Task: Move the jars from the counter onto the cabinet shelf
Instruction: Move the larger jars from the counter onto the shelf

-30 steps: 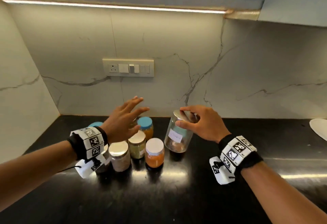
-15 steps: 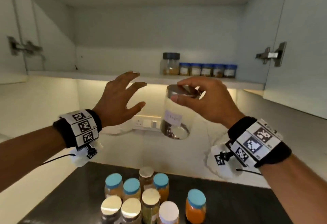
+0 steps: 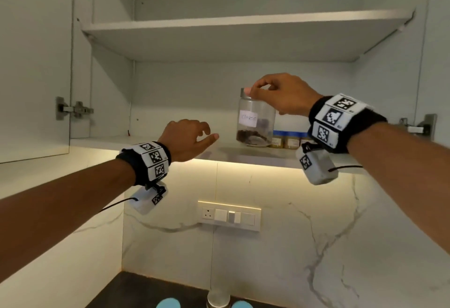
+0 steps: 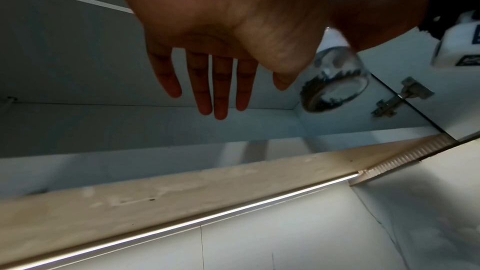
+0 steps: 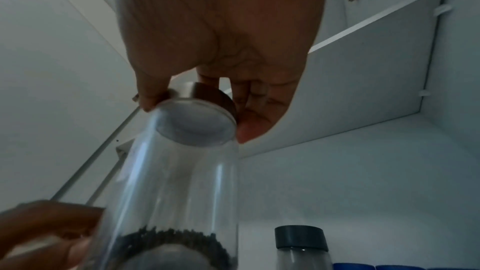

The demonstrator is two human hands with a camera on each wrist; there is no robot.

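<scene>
Right now, from the head camera, your right hand (image 3: 282, 94) pinches the silver lid of the clear jar (image 3: 254, 122), the one with a handwritten label and dark contents at the bottom. The jar hangs at the lower cabinet shelf (image 3: 151, 143), its base at or just above the board; you cannot tell from this angle whether it has touched down. Small blue-lidded jars (image 3: 285, 138) stand on that shelf just behind it. Your left hand (image 3: 188, 137) hovers beside the shelf edge, fingers loosely curled, holding nothing. At the bottom edge of the picture, the tops of three jars left on the counter (image 3: 215, 301) show, so more trips remain.

From the left wrist camera, your left hand's fingers (image 4: 221, 89) hang nearly straight and bare in front of the cabinet, and the clear jar's base shows to the right, seen from below.

From the right wrist camera, your thumb and fingertips (image 5: 250, 128) clamp the lid rim from both sides, and the jar hangs below them. A dark-lidded jar (image 5: 301, 241) already stands on the shelf just beside it.

Judging by this, one jar is nearly placed; setting it down and letting go is what's left for it.
</scene>
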